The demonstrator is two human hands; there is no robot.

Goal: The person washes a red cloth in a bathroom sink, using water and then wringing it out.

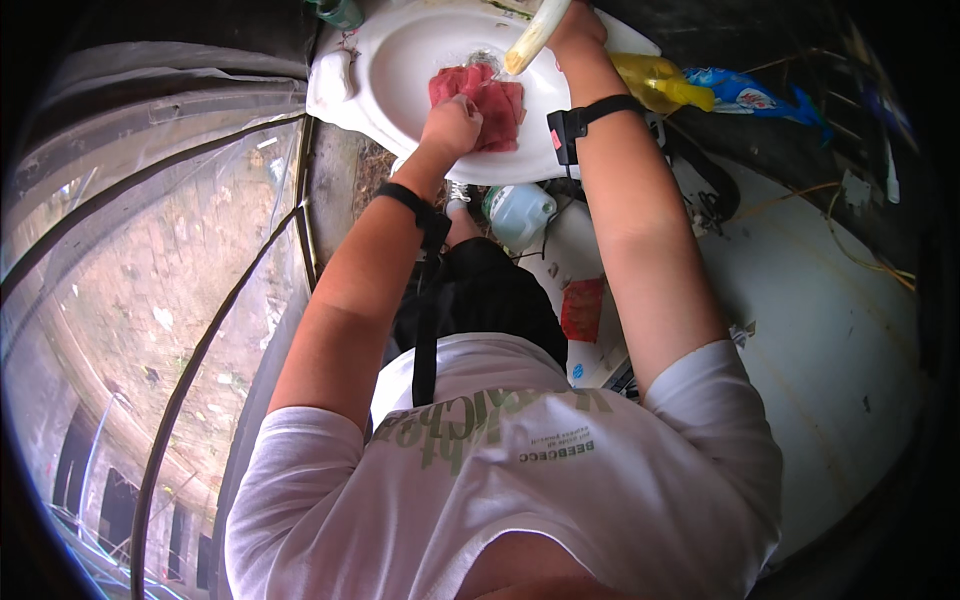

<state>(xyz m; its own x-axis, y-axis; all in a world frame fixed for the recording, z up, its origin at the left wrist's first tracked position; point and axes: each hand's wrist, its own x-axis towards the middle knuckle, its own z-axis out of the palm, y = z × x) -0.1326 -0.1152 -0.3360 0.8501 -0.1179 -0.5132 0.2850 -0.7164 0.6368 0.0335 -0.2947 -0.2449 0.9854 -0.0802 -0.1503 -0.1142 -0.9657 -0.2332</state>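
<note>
My left hand is closed on a wet-looking red cloth, which lies bunched inside the white washbasin. A pale, off-white tube slants down over the basin from the top edge, its lower end close above the cloth. Clear water glistens by the cloth, around the drain area. My right hand is at the basin's far right, next to the upper part of the tube. Its fingers are cut off by the picture's top edge, so what they touch is hidden.
A white lump, perhaps soap, sits on the basin's left rim, with a green cup behind. Yellow and blue plastic packages lie at right. Below the basin stands a translucent jug. Clear sheeting hangs at left.
</note>
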